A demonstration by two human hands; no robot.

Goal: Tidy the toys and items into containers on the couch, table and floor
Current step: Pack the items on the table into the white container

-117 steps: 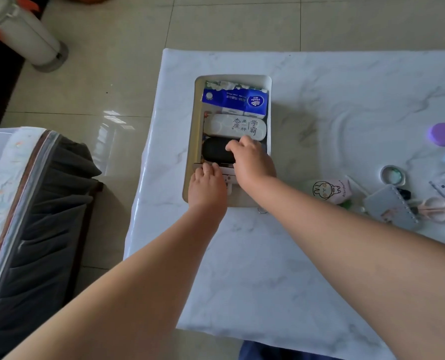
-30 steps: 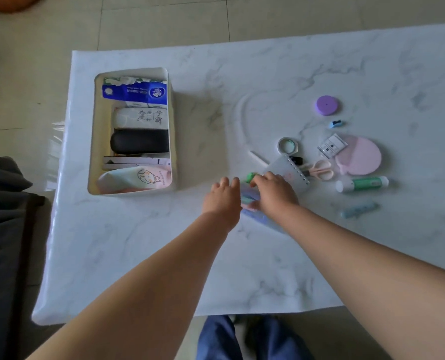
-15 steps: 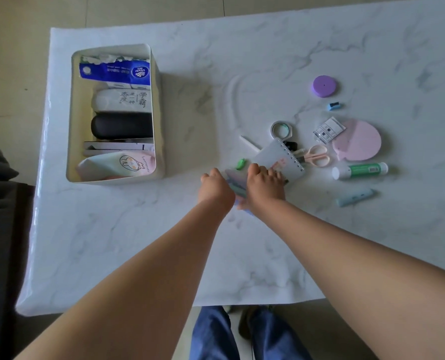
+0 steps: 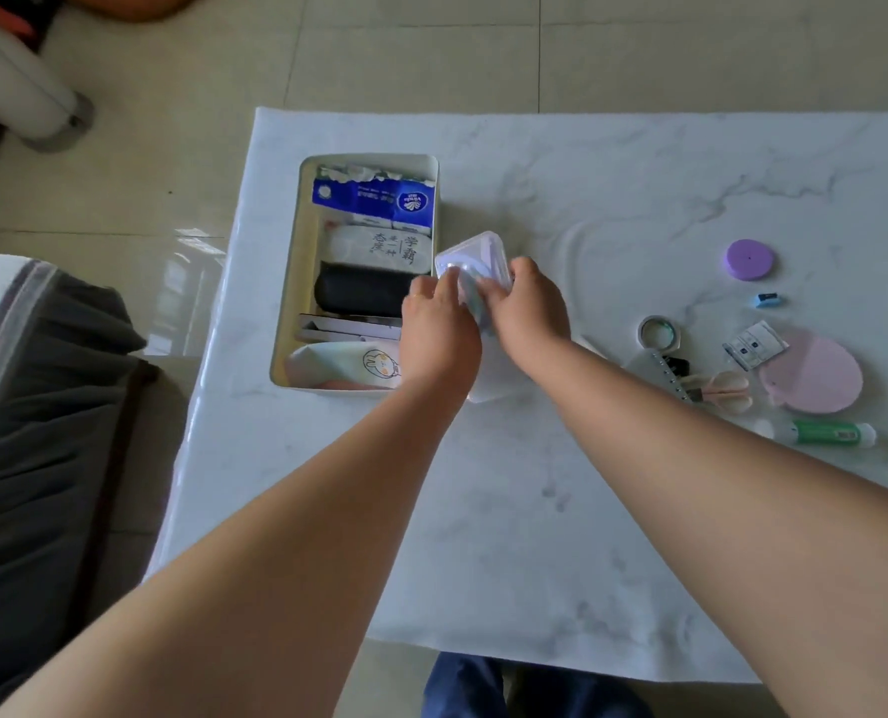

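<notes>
A white storage box (image 4: 289,282) stands on the marble table (image 4: 561,510). Inside lie a blue tissue pack (image 4: 374,196), a white pencil case (image 4: 379,246), a black case (image 4: 359,295) and a bunny-print pouch (image 4: 343,367). Both hands hold a clear plastic case (image 4: 475,259) with small items in it, just above the box's right rim. My left hand (image 4: 439,336) grips its near-left side. My right hand (image 4: 527,310) grips its right side.
Loose items lie at the table's right: purple disc (image 4: 750,259), blue sharpener (image 4: 767,301), tape roll (image 4: 659,331), small packet (image 4: 753,344), pink mirror (image 4: 815,378), scissors (image 4: 727,391), notebook (image 4: 662,367), green glue stick (image 4: 828,432). A couch (image 4: 32,432) stands left, a white cylinder (image 4: 17,90) far left.
Both hands lifted the clear case off the table by the notebook and carried it left to the box's right rim. The view shifted left too.
</notes>
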